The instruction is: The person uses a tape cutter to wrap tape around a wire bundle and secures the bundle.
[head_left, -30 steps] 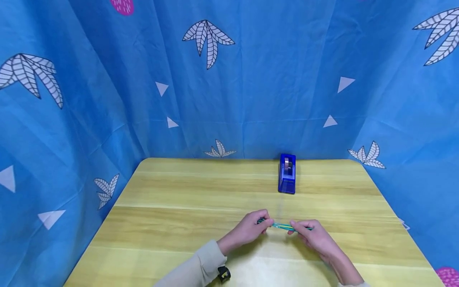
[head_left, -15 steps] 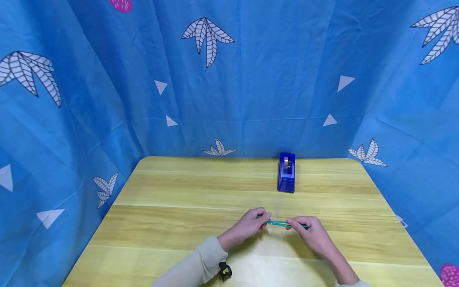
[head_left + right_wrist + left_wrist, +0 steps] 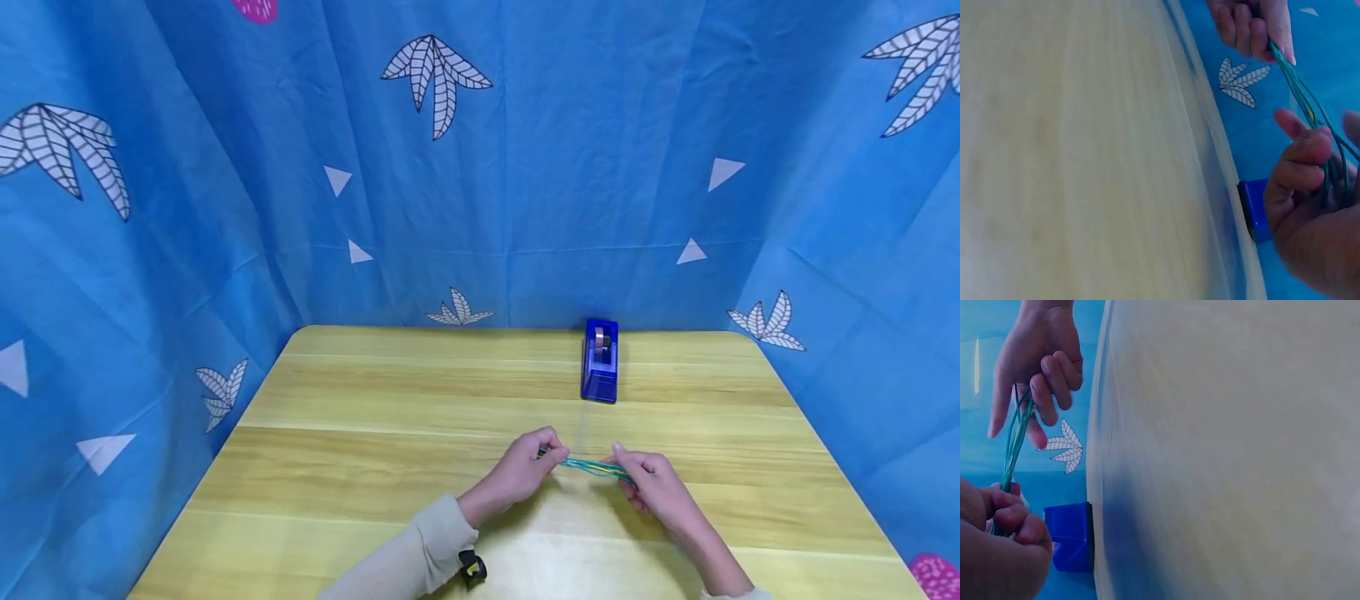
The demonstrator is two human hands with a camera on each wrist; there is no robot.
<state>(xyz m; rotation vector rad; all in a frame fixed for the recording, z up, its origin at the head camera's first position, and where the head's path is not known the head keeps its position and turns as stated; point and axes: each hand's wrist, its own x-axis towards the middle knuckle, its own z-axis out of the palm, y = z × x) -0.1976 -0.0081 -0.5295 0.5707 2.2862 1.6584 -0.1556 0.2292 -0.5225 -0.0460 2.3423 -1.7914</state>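
A bundle of thin green cords [image 3: 592,467] with a yellow strand among them stretches between the two hands above the table. At its left end the left hand [image 3: 523,463] pinches the cords between thumb and fingers. The right hand [image 3: 660,487] is at the other end; its thumb stands apart from the fingers. In the right wrist view the cords [image 3: 1300,94] fan out loosely across the right fingers [image 3: 1304,156]. The left wrist view shows the bundle [image 3: 1016,450] entering the left fist, which hides that end.
A blue tape dispenser [image 3: 600,362] with a roll in it stands at the back of the wooden table [image 3: 390,392], beyond the hands. A blue patterned curtain [image 3: 585,150] hangs behind and at both sides.
The right thumb has lifted away from the cords and the right hand's grip has loosened. The strands there now spread wider. The left hand keeps its pinch, shifted slightly.
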